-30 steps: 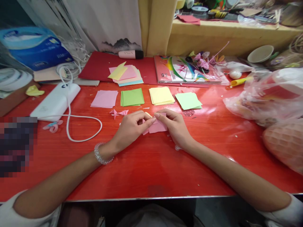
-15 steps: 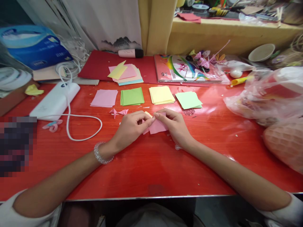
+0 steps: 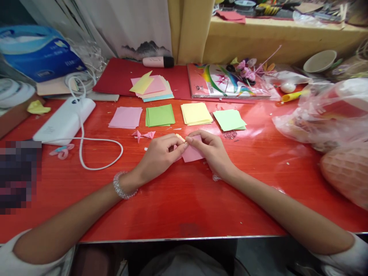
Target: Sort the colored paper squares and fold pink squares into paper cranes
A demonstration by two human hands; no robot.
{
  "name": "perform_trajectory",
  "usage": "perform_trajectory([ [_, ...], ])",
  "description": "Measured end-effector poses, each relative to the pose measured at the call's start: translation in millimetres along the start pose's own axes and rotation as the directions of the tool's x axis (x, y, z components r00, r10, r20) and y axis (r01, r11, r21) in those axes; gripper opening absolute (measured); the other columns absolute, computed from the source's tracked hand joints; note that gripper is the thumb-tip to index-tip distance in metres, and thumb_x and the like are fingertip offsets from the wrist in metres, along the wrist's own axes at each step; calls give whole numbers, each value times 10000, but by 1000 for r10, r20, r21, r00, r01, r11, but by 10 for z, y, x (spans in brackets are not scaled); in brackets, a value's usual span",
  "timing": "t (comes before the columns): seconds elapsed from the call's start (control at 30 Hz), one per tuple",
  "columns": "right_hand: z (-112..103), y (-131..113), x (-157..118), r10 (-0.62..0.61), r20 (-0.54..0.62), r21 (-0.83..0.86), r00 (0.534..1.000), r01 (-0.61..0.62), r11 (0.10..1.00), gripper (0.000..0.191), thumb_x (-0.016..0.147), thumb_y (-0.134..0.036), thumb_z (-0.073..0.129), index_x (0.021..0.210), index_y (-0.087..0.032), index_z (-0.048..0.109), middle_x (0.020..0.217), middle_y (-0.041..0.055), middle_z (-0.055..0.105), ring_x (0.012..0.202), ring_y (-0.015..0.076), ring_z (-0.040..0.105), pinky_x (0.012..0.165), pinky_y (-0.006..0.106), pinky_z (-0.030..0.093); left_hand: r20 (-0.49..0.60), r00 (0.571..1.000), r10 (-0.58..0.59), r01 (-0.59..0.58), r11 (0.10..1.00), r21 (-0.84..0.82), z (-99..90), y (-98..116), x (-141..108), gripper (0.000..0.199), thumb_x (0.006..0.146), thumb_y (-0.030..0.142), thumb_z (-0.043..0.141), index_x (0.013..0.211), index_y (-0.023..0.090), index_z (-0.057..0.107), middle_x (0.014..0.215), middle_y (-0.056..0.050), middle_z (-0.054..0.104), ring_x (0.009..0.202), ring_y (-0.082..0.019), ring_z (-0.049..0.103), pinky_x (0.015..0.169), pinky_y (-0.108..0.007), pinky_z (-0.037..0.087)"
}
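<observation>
A small square of pink paper (image 3: 193, 150) is pinched between my two hands just above the red table (image 3: 184, 207). My left hand (image 3: 162, 153) closes on its left side, and my right hand (image 3: 209, 147) grips it from the right, thumbs nearly meeting at the top. A bit of yellow paper shows behind the left fingertips; how it joins the pink sheet is hidden. Two small folded pink paper pieces (image 3: 143, 135) lie left of my hands. Behind stand stacks of pink paper (image 3: 125, 117), green paper (image 3: 160, 115), yellow paper (image 3: 196, 114) and mint paper (image 3: 229, 120).
A white power bank (image 3: 64, 122) with a looped white cable (image 3: 101, 168) lies on the left. At the back are mixed paper sheets (image 3: 152, 86) and a paper pack (image 3: 227, 82). Plastic bags (image 3: 324, 115) crowd the right side. The table's front edge (image 3: 184, 239) runs close to me.
Both hands keep the same pinch on the pink paper, which has barely shifted. The whole view has moved slightly.
</observation>
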State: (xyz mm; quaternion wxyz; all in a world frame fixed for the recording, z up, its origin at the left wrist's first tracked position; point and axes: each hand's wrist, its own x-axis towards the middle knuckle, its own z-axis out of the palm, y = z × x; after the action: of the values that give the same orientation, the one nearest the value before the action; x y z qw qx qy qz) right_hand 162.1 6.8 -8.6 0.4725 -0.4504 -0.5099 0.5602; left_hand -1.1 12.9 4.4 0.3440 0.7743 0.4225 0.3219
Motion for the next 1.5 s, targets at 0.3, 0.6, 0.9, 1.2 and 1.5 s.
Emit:
perform_trajectory([
  [0.3, -11, 21, 14, 26, -7, 75, 1000, -25, 997, 147, 779, -323, 656, 763, -177, 659, 689, -19, 605, 610, 85, 523, 545, 204, 398, -53, 996, -66, 63, 997, -53, -17, -11, 14, 239, 887, 279, 509, 674, 170, 498, 673, 27, 493, 647, -99, 443, 615, -238, 349],
  [0.6, -44, 27, 32, 93, 102, 73, 990, -101, 992, 187, 783, -324, 646, 868, -178, 726, 747, 16, 661, 653, 110, 561, 575, 230, 435, -135, 989, -68, 67, 998, -13, -10, -80, 36, 249, 887, 332, 508, 702, 168, 540, 694, 26, 525, 668, -99, 471, 633, -225, 361],
  [0.9, -29, -10, 10, -80, -48, 1, 996, 80, 997, 197, 768, -245, 663, 960, -216, 697, 670, -34, 551, 573, 69, 481, 515, 200, 418, -138, 977, -163, 140, 976, -165, -21, -54, 33, 253, 874, 329, 507, 684, 164, 521, 684, 20, 520, 661, -106, 459, 630, -235, 363],
  [1.2, -27, 1, 5, -6, -18, 51, 1000, 7, 999, 360, 748, -257, 684, 1107, -227, 669, 740, -14, 594, 634, 95, 503, 556, 233, 423, -125, 969, -213, 177, 952, -250, -31, -33, 46, 263, 861, 329, 524, 656, 164, 515, 669, 25, 493, 641, -101, 433, 632, -236, 359],
  [1.5, -50, 10, 9, 32, 77, 81, 997, -38, 996, 248, 796, -322, 640, 998, -208, 727, 705, 2, 606, 601, 96, 484, 573, 244, 405, -150, 963, -223, 192, 961, -200, -34, -9, 36, 267, 851, 344, 527, 653, 167, 504, 663, 21, 480, 642, -108, 418, 609, -235, 352],
])
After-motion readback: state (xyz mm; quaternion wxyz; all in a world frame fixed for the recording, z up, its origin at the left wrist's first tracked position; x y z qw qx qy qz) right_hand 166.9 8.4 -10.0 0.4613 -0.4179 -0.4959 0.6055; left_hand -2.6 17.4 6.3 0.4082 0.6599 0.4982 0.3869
